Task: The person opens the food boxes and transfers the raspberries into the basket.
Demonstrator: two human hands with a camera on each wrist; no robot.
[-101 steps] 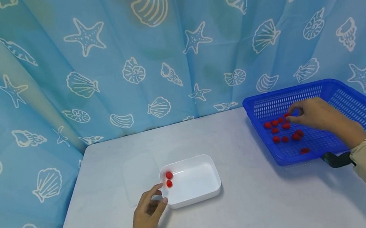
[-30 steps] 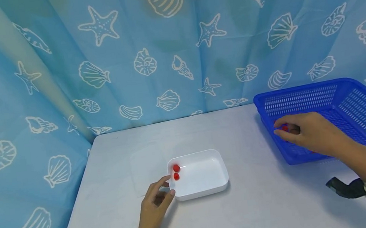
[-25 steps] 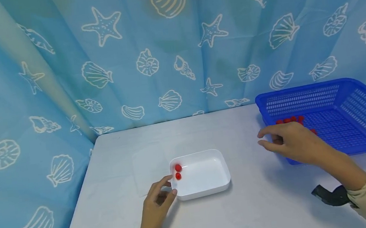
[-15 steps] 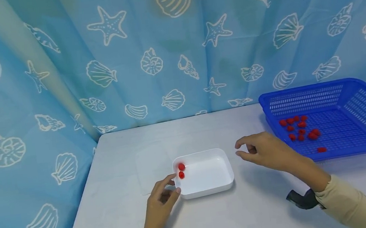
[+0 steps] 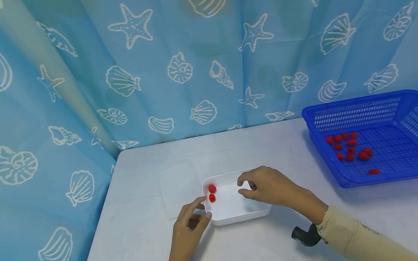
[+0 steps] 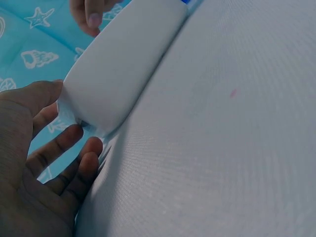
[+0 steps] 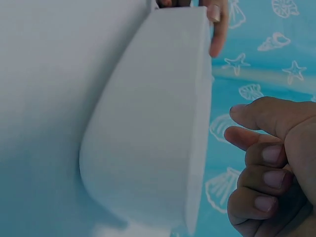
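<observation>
A white box (image 5: 238,215) stands on the table with two red raspberries (image 5: 212,193) at its left end. My left hand (image 5: 187,232) holds that end, thumb at the near left corner and index finger at the rim. In the left wrist view, the thumb meets the rim of the white box (image 6: 123,64). My right hand (image 5: 271,186) hovers over the box's right part. Its thumb and index finger curve toward each other with a gap, nothing visible between them; in the right wrist view, the other fingers (image 7: 261,180) are curled in.
A blue plastic basket (image 5: 388,176) stands at the right, with several raspberries (image 5: 351,142) gathered in its left part. A flat clear lid (image 5: 178,185) lies behind my left hand. A blue curtain (image 5: 222,47) with shell prints hangs along the table's (image 5: 148,240) back and left.
My right hand has left the basket and moved left across the table to above the white box. The left hand stays at the box, and the two raspberries inside have not moved.
</observation>
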